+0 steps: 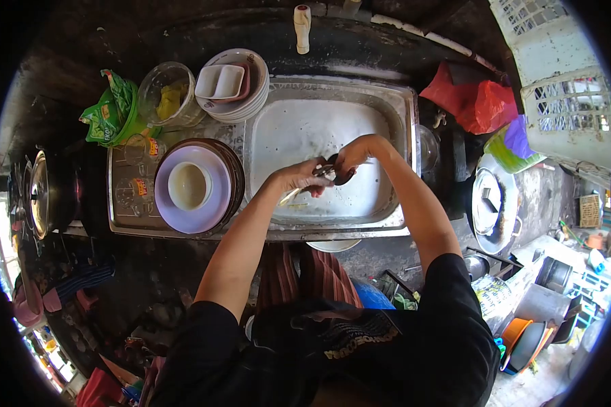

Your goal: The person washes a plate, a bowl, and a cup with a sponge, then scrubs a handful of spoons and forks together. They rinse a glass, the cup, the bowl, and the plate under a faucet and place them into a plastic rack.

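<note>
Both hands meet over the metal sink basin [285,125], which holds whitish water. My left hand [300,175] is closed around thin, shiny pieces that look like cutlery [290,197], their ends poking out below the palm. Against its fingertips, my right hand [355,154] is bent down with its fingers curled in. A dark, rounded thing [345,178] shows under the right fingers; its kind is partly hidden by them. To the left on the drainboard, a cream bowl [189,186] rests in a lilac plate [168,211] on top of brown-rimmed plates.
Behind these stand stacked white plates [256,102] with a divided dish [219,81], a clear bowl [157,74] and a green packet [112,108]. Glass mugs [136,193] stand at the left. A tap [302,30] overhangs the far edge. A red bag [485,105] sits right.
</note>
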Available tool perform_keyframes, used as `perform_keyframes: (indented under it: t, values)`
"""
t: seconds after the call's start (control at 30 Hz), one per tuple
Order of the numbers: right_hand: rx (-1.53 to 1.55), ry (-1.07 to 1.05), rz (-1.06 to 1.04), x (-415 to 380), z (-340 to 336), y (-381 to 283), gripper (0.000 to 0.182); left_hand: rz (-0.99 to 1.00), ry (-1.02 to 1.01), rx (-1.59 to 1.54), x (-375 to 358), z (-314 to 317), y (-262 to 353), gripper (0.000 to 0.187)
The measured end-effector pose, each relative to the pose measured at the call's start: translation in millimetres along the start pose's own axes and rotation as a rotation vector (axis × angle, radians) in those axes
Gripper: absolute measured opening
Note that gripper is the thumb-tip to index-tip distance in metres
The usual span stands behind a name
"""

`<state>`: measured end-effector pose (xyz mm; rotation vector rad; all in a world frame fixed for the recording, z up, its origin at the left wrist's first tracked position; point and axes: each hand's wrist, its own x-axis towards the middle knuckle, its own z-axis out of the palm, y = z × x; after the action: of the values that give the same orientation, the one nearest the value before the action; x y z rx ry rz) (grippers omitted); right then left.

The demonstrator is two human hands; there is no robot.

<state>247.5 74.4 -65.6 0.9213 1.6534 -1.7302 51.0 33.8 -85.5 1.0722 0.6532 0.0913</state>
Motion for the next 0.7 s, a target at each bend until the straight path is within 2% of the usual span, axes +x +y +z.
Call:
perform_keyframes:
  t: [0.07, 0.1, 0.2, 0.27, 0.3, 0.33, 0.4, 0.53, 0.57, 0.6, 0.67, 0.7]
  values:
    - [-0.095, -0.054, 0.009, -3, -9, -9, 0.019, -0.05, -0.088, -0.043, -1, -1, -4, 0.023]
    - [-0.085, -0.024, 0.028, -7, -11, -13, 0.02, 0.021, -0.073, -0.085, 2, -3, -13, 0.02]
    - [-0.052, 0.066, 0.12, -27, -18, -23, 0.029, 0.046, 0.019, -0.234, -3, -5, -17, 0.018]
    - [0.277, 0.231, -0.01, -41, -19, -18, 0.034, 0.055, 0.054, -0.197, -12, -6, -16, 0.019]
    - [0.35, 0.285, -0.112, -47, -20, -15, 0.037, 0.047, 0.064, -0.247, -16, -9, -18, 0.019]
    - [0.346, 0.282, -0.112, -43, -21, -7, 0.037, 0.039, 0.074, -0.297, -19, -11, -20, 0.018]
    - [0.624, 0.451, -0.208, -26, -22, 13, 0.038, 0.072, 0.097, -0.318, -25, -7, -16, 0.017]
    - [0.526, 0.53, -0.253, -16, -14, 0, 0.044, 0.078, 0.15, -0.457, -27, -8, -22, 0.019]
    - [0.581, 0.633, -0.254, -8, -18, 12, 0.051, 0.076, 0.151, -0.454, -28, -7, -27, 0.019]
    - [0.579, 0.638, -0.261, 5, -20, 23, 0.051, 0.115, 0.251, -0.457, -30, -6, -31, 0.017]
    - [-0.006, 1.492, 0.255, 56, -25, 67, 0.057, 0.195, 0.455, -0.46, -33, -3, -42, 0.015]
    - [-0.19, 1.664, 0.264, 95, -29, 98, 0.062, 0.216, 0.507, -0.485, -34, -3, -50, 0.014]
